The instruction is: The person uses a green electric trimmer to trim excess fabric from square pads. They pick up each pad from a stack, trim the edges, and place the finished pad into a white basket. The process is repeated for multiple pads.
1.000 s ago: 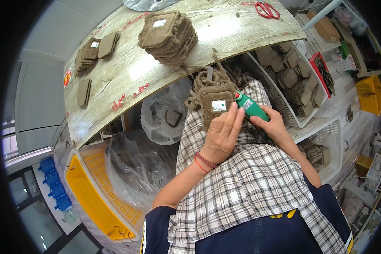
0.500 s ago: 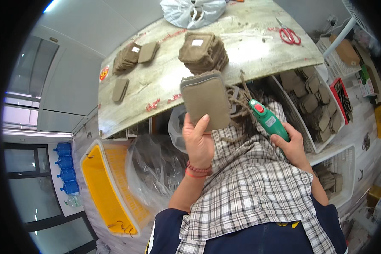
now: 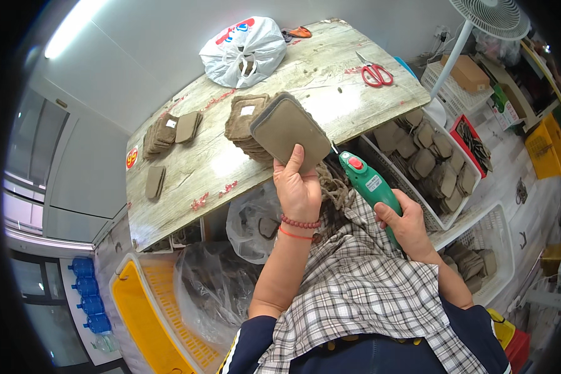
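The pad (image 3: 292,131) is brown and flat, with round corners and a dark gray edge. It is up in the left hand (image 3: 298,192), in front of the bench (image 3: 333,68). That hand pinches its bottom, thumb on the flat side. The right hand (image 3: 410,225) wraps around a green tool (image 3: 374,184) with a red button.

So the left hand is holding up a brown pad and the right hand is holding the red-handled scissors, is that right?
Not quite: the right hand holds a green handheld tool. The red-handled scissors lie on the table, as the head view shows. The left hand does hold up a brown pad.
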Demonstrator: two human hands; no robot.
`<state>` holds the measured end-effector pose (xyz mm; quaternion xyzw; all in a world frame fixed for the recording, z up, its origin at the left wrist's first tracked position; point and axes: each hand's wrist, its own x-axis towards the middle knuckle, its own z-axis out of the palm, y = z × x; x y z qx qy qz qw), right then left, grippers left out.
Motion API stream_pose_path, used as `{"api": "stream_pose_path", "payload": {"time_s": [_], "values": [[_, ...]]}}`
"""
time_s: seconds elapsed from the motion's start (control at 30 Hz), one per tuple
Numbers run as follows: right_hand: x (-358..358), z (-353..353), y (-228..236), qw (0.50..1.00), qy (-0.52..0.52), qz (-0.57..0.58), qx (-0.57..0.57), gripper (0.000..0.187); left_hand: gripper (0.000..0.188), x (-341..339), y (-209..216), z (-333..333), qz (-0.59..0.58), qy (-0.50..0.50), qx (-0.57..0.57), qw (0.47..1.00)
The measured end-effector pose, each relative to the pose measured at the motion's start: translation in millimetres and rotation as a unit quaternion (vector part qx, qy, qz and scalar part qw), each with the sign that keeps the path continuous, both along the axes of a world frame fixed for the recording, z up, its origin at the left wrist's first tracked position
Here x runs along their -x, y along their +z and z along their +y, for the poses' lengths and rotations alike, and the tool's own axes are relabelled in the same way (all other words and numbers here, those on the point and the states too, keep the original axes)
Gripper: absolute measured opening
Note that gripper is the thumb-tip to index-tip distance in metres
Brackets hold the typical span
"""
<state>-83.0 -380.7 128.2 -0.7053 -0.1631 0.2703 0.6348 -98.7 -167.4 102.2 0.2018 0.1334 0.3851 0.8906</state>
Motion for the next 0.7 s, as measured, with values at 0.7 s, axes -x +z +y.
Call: {"api": "stream_pose_path", "payload": {"time_s": [0.7], "values": [[-3.4,2.1,8.3,1.0,-0.014,-0.006,0.008,0.041,0.031,17.5,-23.8,-28.1,0.046,-0.095,-0.001,0.994]]}}
